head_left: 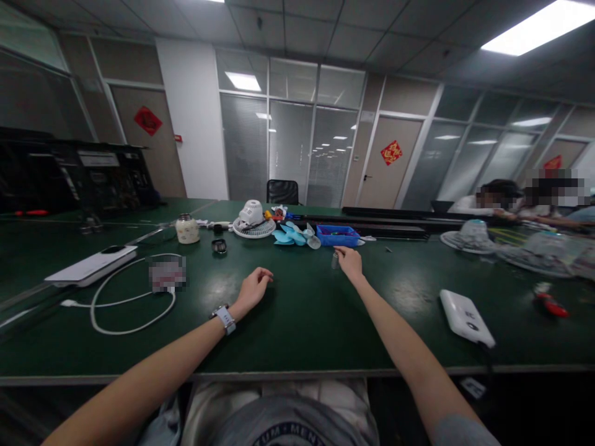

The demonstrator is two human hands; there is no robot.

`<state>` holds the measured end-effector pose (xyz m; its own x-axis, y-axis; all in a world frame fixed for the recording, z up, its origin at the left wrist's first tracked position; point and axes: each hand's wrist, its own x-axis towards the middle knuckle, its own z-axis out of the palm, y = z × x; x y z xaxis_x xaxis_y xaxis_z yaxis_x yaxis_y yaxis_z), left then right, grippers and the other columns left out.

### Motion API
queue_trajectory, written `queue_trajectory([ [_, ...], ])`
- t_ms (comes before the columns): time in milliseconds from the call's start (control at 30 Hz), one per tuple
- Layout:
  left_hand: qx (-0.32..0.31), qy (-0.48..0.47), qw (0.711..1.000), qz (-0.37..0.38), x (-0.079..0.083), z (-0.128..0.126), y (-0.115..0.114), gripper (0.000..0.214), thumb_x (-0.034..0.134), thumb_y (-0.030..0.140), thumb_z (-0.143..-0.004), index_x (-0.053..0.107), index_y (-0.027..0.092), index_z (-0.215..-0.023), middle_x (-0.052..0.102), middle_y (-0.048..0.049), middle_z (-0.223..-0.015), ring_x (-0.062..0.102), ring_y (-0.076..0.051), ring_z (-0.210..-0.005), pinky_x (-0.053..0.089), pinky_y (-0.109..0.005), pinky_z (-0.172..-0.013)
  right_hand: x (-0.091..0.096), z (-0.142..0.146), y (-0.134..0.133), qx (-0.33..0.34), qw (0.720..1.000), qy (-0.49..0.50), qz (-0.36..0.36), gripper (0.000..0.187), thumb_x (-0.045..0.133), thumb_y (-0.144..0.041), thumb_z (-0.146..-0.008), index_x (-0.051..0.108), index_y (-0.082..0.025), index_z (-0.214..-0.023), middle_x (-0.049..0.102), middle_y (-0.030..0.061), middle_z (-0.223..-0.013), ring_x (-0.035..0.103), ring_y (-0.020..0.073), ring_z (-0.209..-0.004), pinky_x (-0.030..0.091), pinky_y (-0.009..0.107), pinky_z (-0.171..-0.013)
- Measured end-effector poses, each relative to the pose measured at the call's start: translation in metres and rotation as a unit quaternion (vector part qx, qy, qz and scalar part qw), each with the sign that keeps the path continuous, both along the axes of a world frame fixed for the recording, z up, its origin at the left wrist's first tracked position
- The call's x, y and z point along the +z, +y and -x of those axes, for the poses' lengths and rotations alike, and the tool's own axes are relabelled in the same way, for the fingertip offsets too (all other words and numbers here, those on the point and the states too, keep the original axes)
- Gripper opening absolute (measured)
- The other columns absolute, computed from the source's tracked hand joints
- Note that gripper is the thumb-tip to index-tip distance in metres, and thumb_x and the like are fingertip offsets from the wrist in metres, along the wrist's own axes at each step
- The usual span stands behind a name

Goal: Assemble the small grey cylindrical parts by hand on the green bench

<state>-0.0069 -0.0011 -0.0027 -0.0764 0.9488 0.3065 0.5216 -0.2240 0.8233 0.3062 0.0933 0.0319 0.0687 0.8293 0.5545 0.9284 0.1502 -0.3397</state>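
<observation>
Small part (334, 260) at right hand (350, 261) — left hand (253, 288) apart.

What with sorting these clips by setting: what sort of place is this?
Probably an office workroom used for small assembly: glass partitions behind, a long green table, and on it a white fan grille, loose blue fan blades and a blue parts tray.

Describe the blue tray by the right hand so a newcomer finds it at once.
On the green table, follow the outstretched right hand to its fingertips. Just beyond them sits the blue tray: a shallow rectangular box, unlike the paler blue fan blade on its left.
</observation>
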Motion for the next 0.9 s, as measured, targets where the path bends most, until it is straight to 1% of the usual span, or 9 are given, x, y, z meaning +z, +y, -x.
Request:
queue_trajectory([
  [133,-0.003,0.01,1.0,0.007,0.0,0.0,0.0,0.024,0.043,0.032,-0.082,0.06,0.019,-0.093,0.071,-0.0052,-0.09,0.065,-0.021,-0.087,0.047,-0.033,-0.08,-0.002,-0.001,0.002,0.011,0.999,-0.031,-0.002,0.033,0.044,-0.027,-0.093,0.069,-0.025,-0.113,0.071,0.0059,-0.11,0.065,0.0204,-0.1,0.045,0.031,-0.09],
  [300,-0.008,0.013,1.0,0.002,0.0,0.0,0.0,0.025,0.042,0.032,-0.082,0.06,0.019,-0.095,0.071,-0.0054,-0.091,0.065,-0.021,-0.088,0.047,-0.033,-0.081,0.002,-0.013,-0.003,-0.01,0.994,-0.071,-0.088,0.034,0.043,-0.029,-0.094,0.066,-0.02,-0.117,0.061,0.0096,-0.129,0.049,0.0248,-0.125,0.032,0.04,-0.103],
  [367,-0.009,0.017,1.0,0.002,0.0,0.001,0.0,0.026,0.042,0.033,-0.082,0.061,0.02,-0.095,0.071,-0.0052,-0.091,0.065,-0.021,-0.089,0.047,-0.033,-0.081,0.0,-0.025,-0.006,-0.046,0.995,-0.064,-0.069,0.039,0.049,-0.036,-0.092,0.061,-0.019,-0.124,0.058,0.0128,-0.131,0.051,0.0274,-0.123,0.034,0.043,-0.101],
  [433,-0.015,0.02,1.0,0.002,-0.001,0.002,0.002,0.027,0.043,0.033,-0.082,0.063,0.02,-0.094,0.071,-0.0048,-0.091,0.065,-0.021,-0.089,0.048,-0.033,-0.081,-0.005,-0.039,-0.008,-0.067,0.996,-0.051,-0.001,0.049,0.058,-0.041,-0.086,0.055,-0.018,-0.13,0.062,0.0148,-0.126,0.058,0.0278,-0.114,0.04,0.041,-0.095],
  [533,-0.024,0.019,1.0,-0.001,-0.003,0.003,0.004,0.027,0.044,0.032,-0.081,0.064,0.021,-0.093,0.071,-0.0043,-0.09,0.066,-0.021,-0.088,0.048,-0.033,-0.081,-0.014,-0.057,-0.008,-0.069,0.994,-0.007,0.084,0.051,0.065,-0.041,-0.081,0.057,-0.02,-0.126,0.068,0.012,-0.113,0.065,0.0249,-0.102,0.047,0.034,-0.084],
  [600,-0.026,0.015,1.0,-0.003,-0.003,0.003,0.004,0.026,0.044,0.031,-0.08,0.065,0.021,-0.092,0.071,-0.004,-0.089,0.066,-0.021,-0.087,0.049,-0.033,-0.081,-0.015,-0.062,-0.008,-0.065,0.994,0.014,0.087,0.044,0.066,-0.041,-0.079,0.063,-0.021,-0.118,0.071,0.0098,-0.107,0.066,0.0238,-0.099,0.048,0.032,-0.084],
  [700,-0.025,0.015,1.0,-0.004,0.002,0.001,0.0,0.026,0.046,0.032,-0.081,0.066,0.021,-0.092,0.072,-0.0039,-0.09,0.066,-0.021,-0.087,0.049,-0.034,-0.081,-0.006,-0.052,-0.012,-0.063,0.997,0.03,0.03,0.038,0.068,-0.04,-0.077,0.066,-0.021,-0.11,0.072,0.0086,-0.101,0.067,0.0241,-0.096,0.049,0.034,-0.087],
  [800,-0.035,0.037,0.998,-0.025,0.012,-0.004,-0.01,0.029,0.049,0.038,-0.082,0.066,0.021,-0.099,0.071,-0.0045,-0.094,0.065,-0.021,-0.087,0.05,-0.033,-0.078,0.007,-0.017,-0.03,0.028,0.995,0.084,-0.04,0.043,0.067,-0.039,-0.078,0.062,-0.022,-0.118,0.072,0.0068,-0.102,0.068,0.021,-0.093,0.05,0.033,-0.087],
  [900,-0.064,0.071,0.992,-0.08,0.021,-0.01,-0.022,0.035,0.052,0.045,-0.084,0.066,0.023,-0.107,0.07,-0.0057,-0.103,0.063,-0.021,-0.093,0.05,-0.032,-0.078,0.011,0.033,-0.058,0.216,0.968,0.126,-0.031,0.053,0.068,-0.04,-0.078,0.055,-0.024,-0.127,0.072,0.0041,-0.1,0.069,0.0173,-0.087,0.052,0.03,-0.082],
])
